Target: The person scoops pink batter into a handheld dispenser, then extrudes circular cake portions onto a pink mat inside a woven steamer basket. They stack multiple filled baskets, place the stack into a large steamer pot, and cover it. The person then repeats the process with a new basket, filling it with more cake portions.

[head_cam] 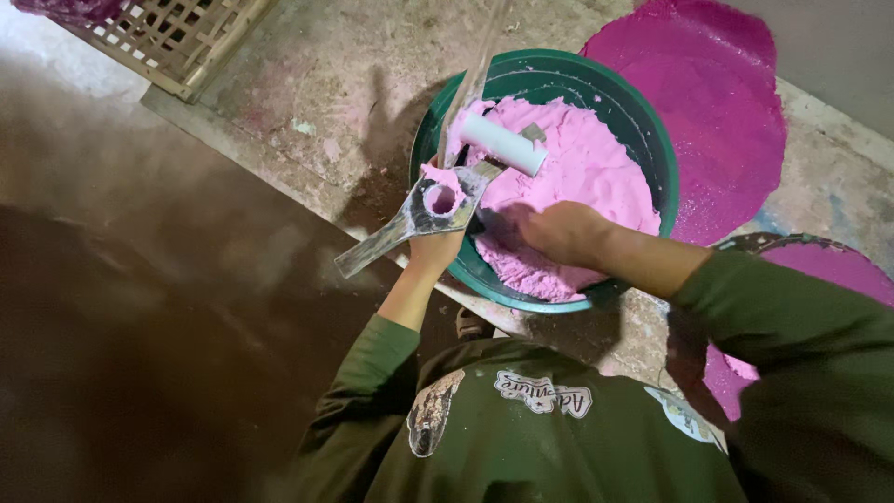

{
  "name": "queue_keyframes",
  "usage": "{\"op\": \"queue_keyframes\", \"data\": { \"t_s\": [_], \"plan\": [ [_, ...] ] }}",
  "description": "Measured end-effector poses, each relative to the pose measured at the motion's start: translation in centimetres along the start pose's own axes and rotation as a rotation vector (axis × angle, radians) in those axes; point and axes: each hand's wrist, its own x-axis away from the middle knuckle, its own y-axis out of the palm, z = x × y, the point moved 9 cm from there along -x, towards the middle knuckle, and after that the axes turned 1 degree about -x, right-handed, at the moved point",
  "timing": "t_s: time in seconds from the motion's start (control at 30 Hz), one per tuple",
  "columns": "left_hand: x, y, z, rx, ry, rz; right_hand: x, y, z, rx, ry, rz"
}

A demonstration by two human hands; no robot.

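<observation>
Gripping a metal mould (424, 212) closed-fisted, the left hand (436, 250) lifts while the right hand (556, 231) cups pink paste (596, 172).

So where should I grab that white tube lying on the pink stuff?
Grab the white tube around its middle, coming from above. It lies on its side on the pink paste in the green basin, so its rounded sides are bare; the right hand is nearest.
</observation>
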Motion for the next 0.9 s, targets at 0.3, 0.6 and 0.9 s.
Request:
{"op": "queue_keyframes", "data": {
  "t_s": [0.3, 0.6, 0.9],
  "plan": [
    [-0.5, 0.0, -0.9, 0.044, -0.06, -0.008, 8.0, 6.7, 2.5, -0.254, -0.071, -0.106],
    [-1.5, -1.3, 5.5, -0.124, 0.102, -0.065, 18.3, -3.2, 4.9, -0.969, 0.244, 0.063],
    [0.1, 5.8, 7.6, -0.446, 0.153, -0.519, 14.1, -13.8, 2.4, -0.155, 0.25, 0.136]
  ]
}}
